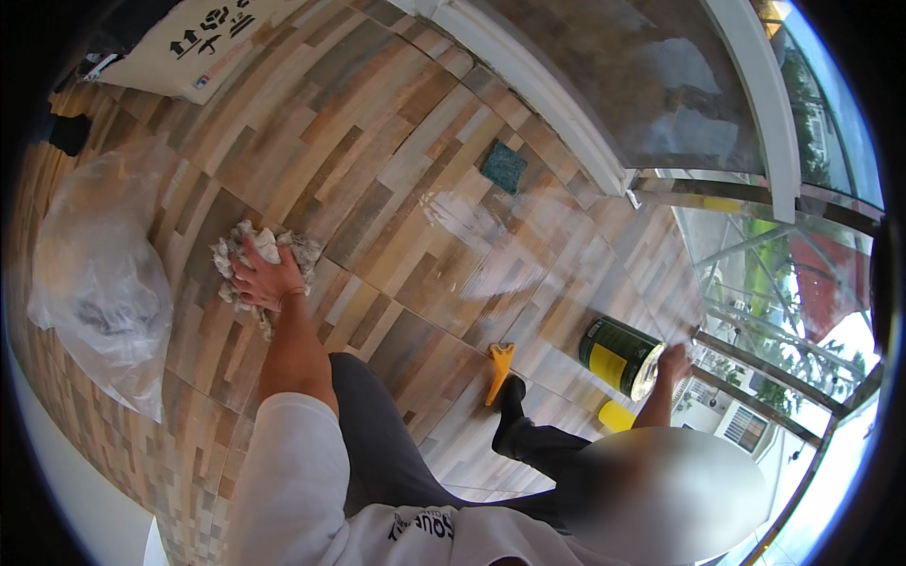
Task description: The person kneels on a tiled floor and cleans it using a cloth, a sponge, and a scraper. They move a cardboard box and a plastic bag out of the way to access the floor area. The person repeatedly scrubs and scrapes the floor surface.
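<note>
Beneath my left hand [269, 274], a bunched pale grey rag [303, 255] is pressed against the wood-look tile floor [382, 205]. At the right, my right hand [674, 364] is beside the top rim of a dark green and yellow metal can [621, 357]; its finger grip is unclear. A blurred oval covers part of that arm. A yellow plastic scraper [501, 371] lies near a black-socked foot [511, 403]. Farther up, a green scouring pad [504, 166] rests by a whitish, wet-looking smear [488, 247] on the tiles. A yellow object [616, 416] shows below the can.
A clear plastic bag [106, 283] lies at the left. Beyond it are a printed pale sack [205, 53] and another person's dark-covered foot [69, 134]. A white-framed glass panel [658, 78] is at the upper right, with metal rails [764, 382] and windows along the right side.
</note>
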Tool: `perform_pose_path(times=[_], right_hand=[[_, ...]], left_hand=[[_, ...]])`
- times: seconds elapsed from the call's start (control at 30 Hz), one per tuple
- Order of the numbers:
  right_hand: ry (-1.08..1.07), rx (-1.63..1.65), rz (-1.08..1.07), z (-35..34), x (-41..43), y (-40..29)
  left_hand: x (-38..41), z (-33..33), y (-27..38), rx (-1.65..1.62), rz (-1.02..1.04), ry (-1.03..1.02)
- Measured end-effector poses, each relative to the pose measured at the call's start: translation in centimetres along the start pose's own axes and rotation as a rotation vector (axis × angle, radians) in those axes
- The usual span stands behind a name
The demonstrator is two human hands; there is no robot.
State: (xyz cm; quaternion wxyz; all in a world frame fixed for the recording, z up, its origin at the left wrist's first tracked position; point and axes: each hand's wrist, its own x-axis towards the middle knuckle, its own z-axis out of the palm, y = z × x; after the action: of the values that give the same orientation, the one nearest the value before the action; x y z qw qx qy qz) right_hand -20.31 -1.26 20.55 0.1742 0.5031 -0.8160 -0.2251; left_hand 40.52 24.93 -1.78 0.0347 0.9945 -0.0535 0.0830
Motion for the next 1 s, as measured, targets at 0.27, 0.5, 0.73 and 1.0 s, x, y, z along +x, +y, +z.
perform_pose_path(times=[0.27,0.5,0.73,1.0], right_hand=[[0.046,0.694,-1.147,-1.9,-5.8,-31.6],[0.193,0.708,-0.959,-1.8,-18.0,-43.2],[0.035,0.282,-1.579,-3.8,-29.5,-35.7],[0.088,0.430,-1.453,-2.7,-23.1,-40.1]], left_hand=[[-0.6,-0.2,1.8,-0.038,0.037,-0.055],[-0.2,-0.5,1.7,-0.022,0.033,-0.082],[-0.4,-0.3,1.0,-0.051,0.013,-0.078],[-0.3,-0.7,0.9,-0.042,0.036,-0.112]])
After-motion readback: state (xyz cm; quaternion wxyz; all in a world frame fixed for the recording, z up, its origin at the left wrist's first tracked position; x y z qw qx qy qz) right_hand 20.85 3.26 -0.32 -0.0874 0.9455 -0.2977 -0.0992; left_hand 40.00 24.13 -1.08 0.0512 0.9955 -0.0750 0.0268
